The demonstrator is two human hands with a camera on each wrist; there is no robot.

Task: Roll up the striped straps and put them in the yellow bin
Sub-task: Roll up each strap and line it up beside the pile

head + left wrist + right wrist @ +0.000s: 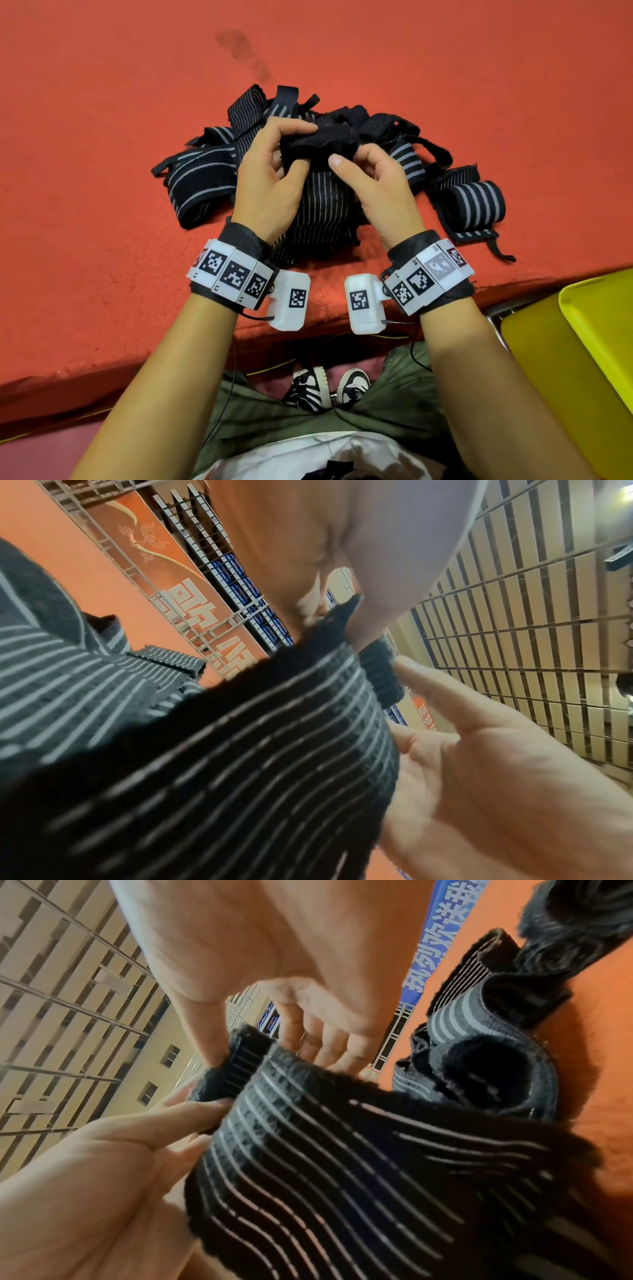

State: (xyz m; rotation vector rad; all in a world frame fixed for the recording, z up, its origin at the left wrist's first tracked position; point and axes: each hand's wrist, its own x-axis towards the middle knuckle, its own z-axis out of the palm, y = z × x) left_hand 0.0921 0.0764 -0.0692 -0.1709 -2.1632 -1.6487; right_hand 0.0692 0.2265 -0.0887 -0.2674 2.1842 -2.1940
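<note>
I hold one black strap with thin pale stripes (318,209) upright over the pile of striped straps (205,178) on the red table. Its top end is turned over into a small black roll (322,138). My left hand (303,147) pinches the roll's left side between thumb and fingers. At the roll's right side my right hand (352,156) pinches it too. Both wrist views show the same strap close up (257,750) (342,1150), with fingertips at its upper edge. The yellow bin (582,342) stands low at the right, beside the table.
One rolled strap with broad grey stripes (476,202) lies to the right of the pile. The red table's (102,171) front edge runs just below my wrists. My legs and shoes are beneath it.
</note>
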